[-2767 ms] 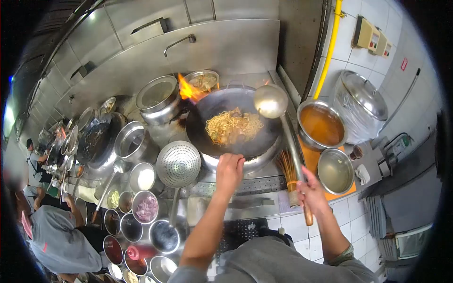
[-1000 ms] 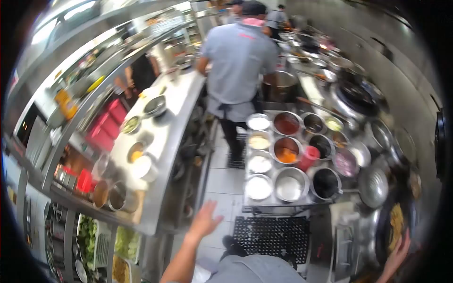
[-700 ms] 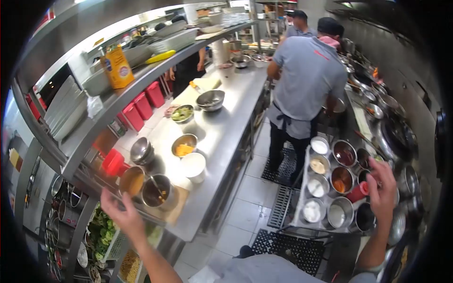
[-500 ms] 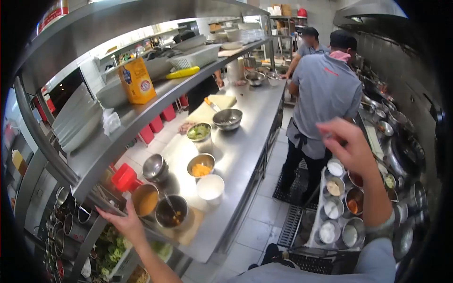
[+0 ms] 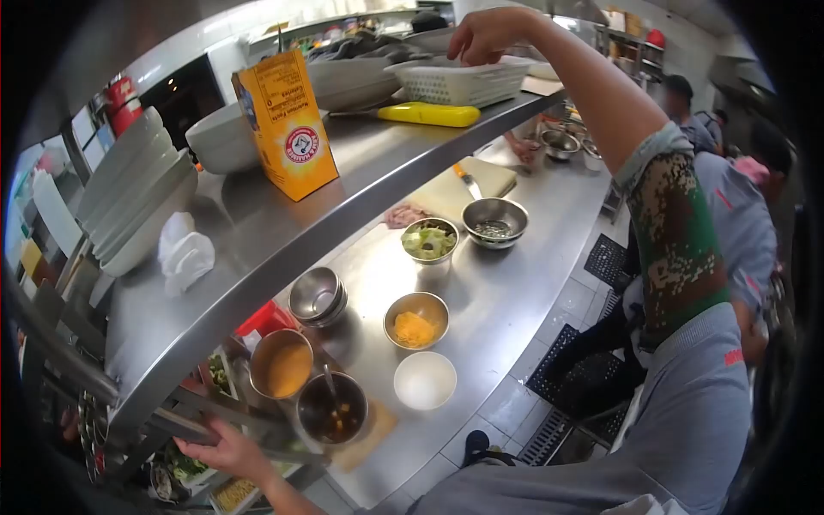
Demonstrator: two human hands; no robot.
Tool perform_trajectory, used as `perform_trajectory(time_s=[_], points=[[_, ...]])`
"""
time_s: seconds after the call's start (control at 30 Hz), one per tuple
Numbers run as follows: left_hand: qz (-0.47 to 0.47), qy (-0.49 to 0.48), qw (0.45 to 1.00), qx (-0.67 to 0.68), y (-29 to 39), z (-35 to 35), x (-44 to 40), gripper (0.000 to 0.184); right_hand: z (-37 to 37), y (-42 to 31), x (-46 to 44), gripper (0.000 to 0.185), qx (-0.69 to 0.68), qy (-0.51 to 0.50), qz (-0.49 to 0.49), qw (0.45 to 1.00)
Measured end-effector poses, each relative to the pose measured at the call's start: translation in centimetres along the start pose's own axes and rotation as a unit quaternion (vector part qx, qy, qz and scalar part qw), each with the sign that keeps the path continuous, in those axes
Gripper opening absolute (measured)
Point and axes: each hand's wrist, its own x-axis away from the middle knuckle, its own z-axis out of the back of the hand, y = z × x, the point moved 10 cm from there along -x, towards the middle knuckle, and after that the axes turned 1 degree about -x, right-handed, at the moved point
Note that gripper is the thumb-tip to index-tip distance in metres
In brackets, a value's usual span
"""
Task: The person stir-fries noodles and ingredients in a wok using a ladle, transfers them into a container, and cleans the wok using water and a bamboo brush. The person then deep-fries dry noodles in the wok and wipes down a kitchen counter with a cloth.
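My right hand [image 5: 491,39] reaches over the upper steel shelf, fingers bent down and a little apart at the rim of a white plastic basket [image 5: 463,84]; what lies inside is hidden. A yellow-handled knife [image 5: 429,114] and an orange box [image 5: 292,129] are on the same shelf. Low on the left, my left hand [image 5: 227,451] has its fingers stretched out against a steel bar [image 5: 184,425] at the counter's end. Close to it stand a pot of orange liquid [image 5: 285,365] and a dark pot with a spoon [image 5: 333,410].
On the steel counter [image 5: 506,292] are a white bowl [image 5: 425,380], a bowl of orange shreds [image 5: 415,322], a bowl of green pieces [image 5: 428,241], stacked bowls [image 5: 318,296] and a cutting board [image 5: 481,182]. Co-workers [image 5: 730,197] stand at the right.
My right hand has swung from beside the co-worker's back up and left to the basket. The view has turned and moved closer to the shelf. My left hand stays low at the counter's end.
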Motion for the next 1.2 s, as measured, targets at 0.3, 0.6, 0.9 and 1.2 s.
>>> perform_trajectory(time_s=[0.3,0.6,0.9,1.2], points=[[0.034,0.025,0.994,-0.104,-1.0,1.1,-0.3,0.046,-4.6,1.2,-6.1,0.040,0.122,-0.126,0.111,0.978],[-0.038,0.068,0.980,-0.181,-0.1,1.8,-0.6,0.051,0.1,2.0,-2.4,0.028,0.032,0.060,0.082,0.994],[-0.025,0.045,0.996,-0.076,-3.6,1.8,-0.4,0.046,-6.6,5.1,-6.7,0.040,-0.087,-0.197,0.063,0.975],[0.020,0.032,0.999,0.011,-4.5,1.4,0.2,0.047,0.2,5.3,-3.7,0.027,-0.198,0.026,0.079,0.977]])
